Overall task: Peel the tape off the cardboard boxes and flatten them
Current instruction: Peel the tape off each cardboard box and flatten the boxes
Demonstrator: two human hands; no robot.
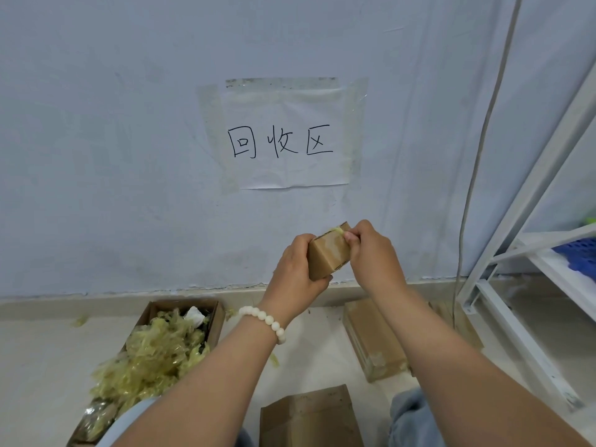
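Up in front of the pale wall [113,140], a small cardboard box [329,254] is held in the air between both hands, tilted with one corner pointing up to the right. The left hand [295,272] grips it from the left and underneath, with the fingers curled round its lower end and the thumb along its near side. The right hand [371,250] is at the box's upper right edge, where its thumb and fingertips pinch a bunched strip of yellowish tape [338,230] that is lifted at the top corner of the box. A bracelet of white beads [267,321] sits on the left wrist. On the floor [38,366] to the left lies an open carton [216,314] heaped with crumpled yellowish peeled tape [151,356], some of it spilling over the near edge. To the right, under the right forearm, a stack of flattened boxes [374,337] lies close to the wall. Another flattened cardboard piece [309,417] lies at the bottom centre, beside a knee in blue denim [409,411]. A paper sign [283,137] with handwritten characters is taped to the wall above the hands. A white metal rack [529,262] stands at the right, with a blue perforated basket [577,253] on its shelf and a grey cable [483,133] hanging down beside it.
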